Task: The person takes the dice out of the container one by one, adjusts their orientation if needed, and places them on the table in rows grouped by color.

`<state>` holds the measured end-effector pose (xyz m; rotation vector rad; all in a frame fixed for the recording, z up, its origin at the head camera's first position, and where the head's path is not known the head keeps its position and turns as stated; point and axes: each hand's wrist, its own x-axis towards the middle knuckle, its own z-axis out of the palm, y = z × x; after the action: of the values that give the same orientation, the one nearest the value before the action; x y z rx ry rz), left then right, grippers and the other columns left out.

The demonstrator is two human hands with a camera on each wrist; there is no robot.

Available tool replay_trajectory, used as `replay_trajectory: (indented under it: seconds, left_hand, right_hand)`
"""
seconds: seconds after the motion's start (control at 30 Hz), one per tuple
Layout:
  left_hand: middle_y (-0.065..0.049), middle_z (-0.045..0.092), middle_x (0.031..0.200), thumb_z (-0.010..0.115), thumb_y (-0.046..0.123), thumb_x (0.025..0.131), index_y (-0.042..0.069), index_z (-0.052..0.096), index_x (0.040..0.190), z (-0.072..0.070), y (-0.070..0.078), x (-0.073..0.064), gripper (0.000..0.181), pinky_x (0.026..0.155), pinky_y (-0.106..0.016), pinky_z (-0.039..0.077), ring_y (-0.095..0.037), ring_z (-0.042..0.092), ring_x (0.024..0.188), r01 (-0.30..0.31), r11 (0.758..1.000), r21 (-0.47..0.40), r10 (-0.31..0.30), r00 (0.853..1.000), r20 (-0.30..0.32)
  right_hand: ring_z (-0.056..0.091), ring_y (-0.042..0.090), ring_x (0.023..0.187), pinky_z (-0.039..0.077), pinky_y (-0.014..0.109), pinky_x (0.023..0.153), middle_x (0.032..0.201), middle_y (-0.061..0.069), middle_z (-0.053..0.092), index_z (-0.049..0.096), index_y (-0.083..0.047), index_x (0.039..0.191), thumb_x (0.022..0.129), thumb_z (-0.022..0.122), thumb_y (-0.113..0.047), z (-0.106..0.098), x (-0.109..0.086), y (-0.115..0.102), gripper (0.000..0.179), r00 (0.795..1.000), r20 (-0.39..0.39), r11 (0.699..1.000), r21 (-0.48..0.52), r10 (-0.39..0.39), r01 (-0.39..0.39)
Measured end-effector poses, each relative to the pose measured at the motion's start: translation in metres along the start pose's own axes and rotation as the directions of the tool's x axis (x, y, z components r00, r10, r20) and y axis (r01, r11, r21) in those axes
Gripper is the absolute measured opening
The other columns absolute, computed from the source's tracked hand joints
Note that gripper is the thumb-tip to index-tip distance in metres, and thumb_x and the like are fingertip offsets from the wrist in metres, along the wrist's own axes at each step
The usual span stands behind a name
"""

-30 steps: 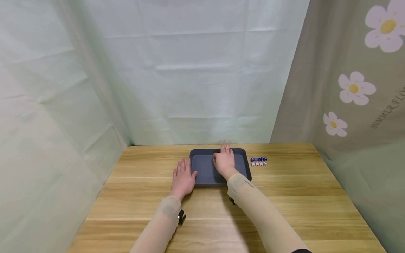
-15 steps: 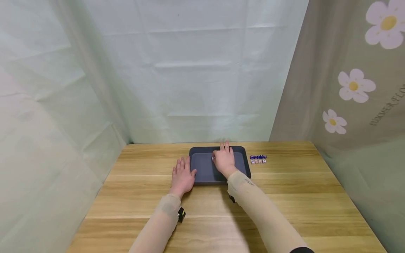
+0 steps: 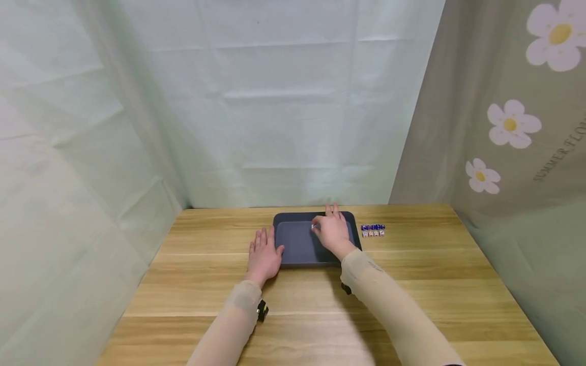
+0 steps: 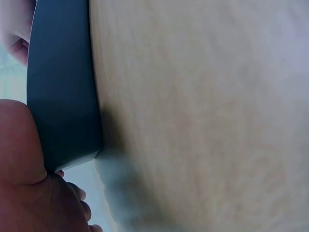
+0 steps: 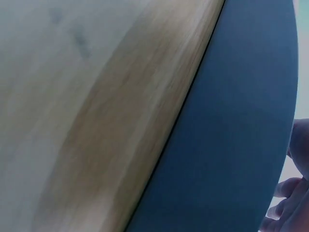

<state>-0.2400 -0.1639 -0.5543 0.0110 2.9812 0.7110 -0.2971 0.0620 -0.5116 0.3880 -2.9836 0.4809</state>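
A dark grey rectangular tray (image 3: 295,246) sits near the back of the table. My right hand (image 3: 332,233) is over its right part, thumb and index finger pinching a small white die (image 3: 313,226) while the other fingers stretch toward the far rim. My left hand (image 3: 264,258) lies with straight fingers along the tray's left side, the thumb at its rim. In the left wrist view the hand (image 4: 29,193) touches the tray's corner (image 4: 63,87). The right wrist view has the tray wall (image 5: 217,121) hiding most of the right hand (image 5: 294,193); the die is out of sight there.
Right of the tray, a row of several blue dice (image 3: 373,227) lies behind a row of several white dice (image 3: 373,234). The wooden table (image 3: 302,315) reaches back to a pale curtain (image 3: 284,127); a flowered cloth (image 3: 439,152) hangs at the right.
My right hand has shifted a little to the right with the white die between its fingertips. The left hand stays in place beside the tray.
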Motion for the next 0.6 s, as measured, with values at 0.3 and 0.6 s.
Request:
replay_trajectory:
  seconds: [0.3, 0.6]
  left_hand:
    - [-0.025, 0.004, 0.177, 0.045, 0.033, 0.115, 0.008, 0.008, 0.173, -0.005, 0.008, -0.005, 0.073, 0.129, -0.061, 0.002, -0.041, -0.002, 0.164, 0.007, 1.0, -0.008, -0.007, 1.0, 0.005]
    - [-0.026, 0.009, 0.177, 0.047, 0.03, 0.114, 0.006, 0.013, 0.172, -0.009, 0.012, -0.01, 0.072, 0.129, -0.063, 0.006, -0.042, 0.002, 0.164, 0.002, 1.0, -0.01, -0.002, 1.0, -0.016]
  right_hand:
    - [0.019, 0.052, 0.159, 0.028, 0.063, 0.124, 0.165, 0.03, 0.038, 0.081, -0.023, 0.115, 0.102, 0.077, -0.032, -0.014, -0.016, 0.011, 0.017, 0.999, -0.026, 0.998, 0.052, -0.038, 0.04]
    - [0.019, 0.056, 0.157, 0.03, 0.064, 0.123, 0.165, 0.031, 0.039, 0.081, -0.02, 0.116, 0.102, 0.076, -0.03, -0.025, -0.026, 0.03, 0.018, 0.997, -0.045, 0.996, 0.068, -0.06, 0.063]
